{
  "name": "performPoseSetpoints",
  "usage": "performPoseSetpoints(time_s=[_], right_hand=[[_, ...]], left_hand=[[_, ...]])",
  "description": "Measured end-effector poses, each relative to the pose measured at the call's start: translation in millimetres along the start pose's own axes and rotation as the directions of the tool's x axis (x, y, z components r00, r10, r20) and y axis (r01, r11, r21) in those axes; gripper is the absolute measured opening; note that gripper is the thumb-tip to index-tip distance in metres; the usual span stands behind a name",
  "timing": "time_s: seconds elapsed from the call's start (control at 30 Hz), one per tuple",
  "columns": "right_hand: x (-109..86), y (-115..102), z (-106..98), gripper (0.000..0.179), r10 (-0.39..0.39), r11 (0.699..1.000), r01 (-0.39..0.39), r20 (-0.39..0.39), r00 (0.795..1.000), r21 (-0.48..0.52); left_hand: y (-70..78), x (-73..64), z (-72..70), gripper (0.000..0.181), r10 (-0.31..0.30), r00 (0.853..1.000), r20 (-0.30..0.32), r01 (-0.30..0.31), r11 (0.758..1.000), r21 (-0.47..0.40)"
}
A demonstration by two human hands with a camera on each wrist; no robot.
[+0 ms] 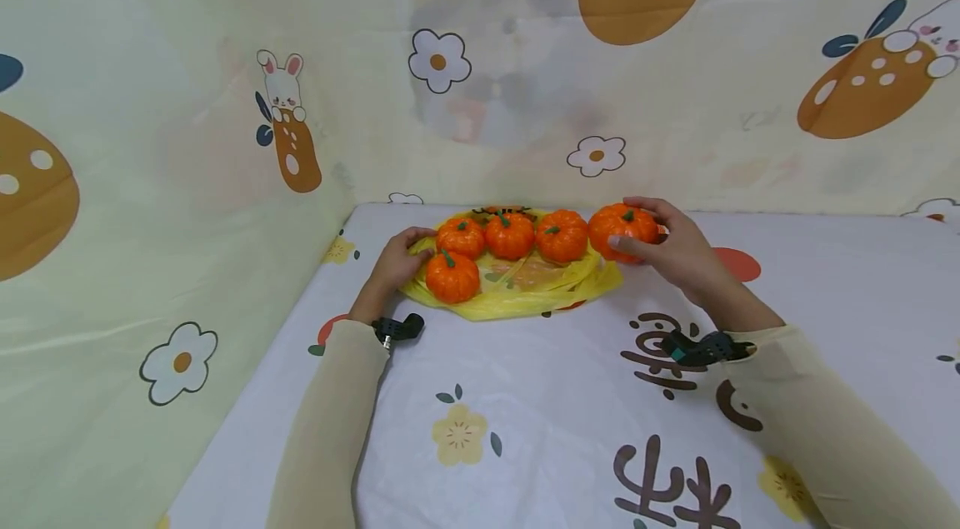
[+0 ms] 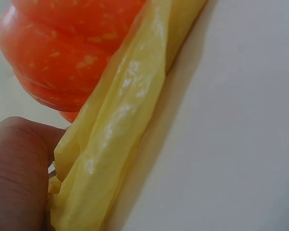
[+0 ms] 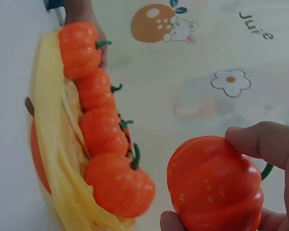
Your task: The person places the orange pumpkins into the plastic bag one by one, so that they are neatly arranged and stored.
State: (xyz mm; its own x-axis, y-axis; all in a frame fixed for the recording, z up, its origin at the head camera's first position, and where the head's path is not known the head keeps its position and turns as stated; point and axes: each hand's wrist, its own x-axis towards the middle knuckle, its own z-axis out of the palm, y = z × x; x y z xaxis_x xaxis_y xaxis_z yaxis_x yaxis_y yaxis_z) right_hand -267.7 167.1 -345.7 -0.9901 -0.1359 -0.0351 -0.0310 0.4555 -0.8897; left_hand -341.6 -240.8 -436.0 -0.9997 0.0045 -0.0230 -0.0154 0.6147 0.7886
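My right hand [image 1: 684, 256] grips a small orange toy pumpkin [image 1: 617, 231] at the right end of a yellow plastic bag [image 1: 495, 308]. In the right wrist view this pumpkin [image 3: 214, 187] sits between thumb and fingers, apart from the others. My left hand [image 1: 397, 264] pinches the bag's left edge, where the film [image 2: 111, 130] bunches against the thumb. Beside that hand sits the front-left pumpkin [image 1: 452, 279]. Behind it, a row of pumpkins runs rightward on the bag: one at the left [image 1: 460, 239], a middle one [image 1: 510, 237] and a right one [image 1: 562, 237].
The bag lies flat on a white printed tablecloth [image 1: 540, 396], near the table's back edge. A cream curtain [image 1: 510, 121] with rabbit and flower prints rises behind, and another curtain side [image 1: 187, 246] stands at the left.
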Motion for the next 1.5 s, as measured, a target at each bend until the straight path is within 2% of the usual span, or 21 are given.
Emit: performPoseSetpoints(time_s=[0.27, 0.7, 0.97, 1.27, 1.5], right_hand=[[-3.2, -5, 18, 0.077, -0.033, 0.999, 0.032, 0.074, 0.997, 0.008], [-5.7, -21, 50, 0.078, -0.051, 0.995, 0.057, 0.082, 0.995, -0.079], [2.0, -25, 75, 0.075, -0.035, 0.994, 0.046, 0.112, 0.993, -0.098], [14.8, -20, 98, 0.074, -0.135, 0.979, 0.153, 0.131, 0.982, -0.137], [23.4, -16, 114, 0.073, -0.128, 0.975, 0.15, 0.135, 0.982, -0.164]], left_hand=[[0.5, -1.5, -2.4, 0.033, -0.001, 1.0, -0.003, 0.001, 1.0, -0.004], [-2.0, 2.4, -2.4, 0.033, -0.003, 1.0, -0.007, 0.003, 1.0, -0.007], [-5.6, 4.5, -2.2, 0.033, -0.019, 1.0, 0.0, 0.019, 1.0, -0.017], [-6.2, 4.0, -2.0, 0.033, -0.008, 1.0, -0.002, 0.008, 1.0, -0.016], [-4.2, 2.3, -1.0, 0.033, 0.0, 1.0, -0.006, 0.0, 1.0, -0.003]])
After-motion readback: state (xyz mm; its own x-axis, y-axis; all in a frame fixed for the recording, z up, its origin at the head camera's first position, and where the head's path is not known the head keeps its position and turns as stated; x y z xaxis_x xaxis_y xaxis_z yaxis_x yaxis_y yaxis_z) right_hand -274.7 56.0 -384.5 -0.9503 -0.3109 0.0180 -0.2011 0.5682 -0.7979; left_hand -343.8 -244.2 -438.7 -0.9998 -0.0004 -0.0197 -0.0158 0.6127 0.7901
